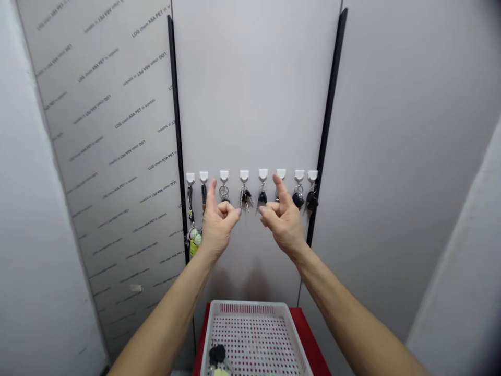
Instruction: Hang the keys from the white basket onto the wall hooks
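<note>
My left hand is raised before the white wall panel, its index finger pointing up and its thumb out to the side, other fingers curled, holding nothing. Mirroring it, my right hand has index finger and thumb stretched out and is likewise bare. Between the hands, a bunch of keys and a black-headed key hang from white hooks. A ring of keys is partly behind my left hand. Beyond my right hand hang black keys and another black key set.
Several white hooks run in a row across the panel. At far left hang a dark strap and a green keychain. Below, a white perforated basket holds black keys and stands on a red surface.
</note>
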A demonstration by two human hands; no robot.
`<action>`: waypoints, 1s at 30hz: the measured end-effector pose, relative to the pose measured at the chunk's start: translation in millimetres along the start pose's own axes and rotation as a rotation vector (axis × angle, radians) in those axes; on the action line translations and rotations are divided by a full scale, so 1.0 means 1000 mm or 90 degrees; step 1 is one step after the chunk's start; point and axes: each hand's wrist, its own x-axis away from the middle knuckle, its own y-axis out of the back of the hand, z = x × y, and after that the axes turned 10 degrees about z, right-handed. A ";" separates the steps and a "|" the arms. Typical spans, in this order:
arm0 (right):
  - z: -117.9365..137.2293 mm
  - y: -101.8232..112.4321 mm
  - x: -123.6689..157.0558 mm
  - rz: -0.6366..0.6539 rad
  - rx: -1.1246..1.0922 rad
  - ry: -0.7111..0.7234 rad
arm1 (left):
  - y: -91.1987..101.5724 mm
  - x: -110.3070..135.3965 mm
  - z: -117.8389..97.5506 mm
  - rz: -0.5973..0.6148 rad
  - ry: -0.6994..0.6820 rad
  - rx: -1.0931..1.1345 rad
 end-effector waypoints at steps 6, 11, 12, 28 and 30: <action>-0.001 -0.016 -0.005 -0.004 -0.006 0.009 | -0.002 0.005 -0.003 0.048 0.016 -0.004; -0.015 -0.019 -0.009 0.050 0.032 -0.074 | 0.019 -0.001 0.016 0.034 0.050 -0.116; -0.021 -0.021 -0.011 0.077 0.054 -0.118 | 0.028 -0.004 0.022 -0.013 0.063 -0.170; -0.065 -0.071 -0.066 -0.057 0.371 -0.254 | 0.089 -0.016 0.077 -0.240 0.360 -0.548; -0.057 -0.067 -0.074 -0.102 0.345 -0.239 | 0.099 -0.026 0.057 -0.216 0.294 -0.483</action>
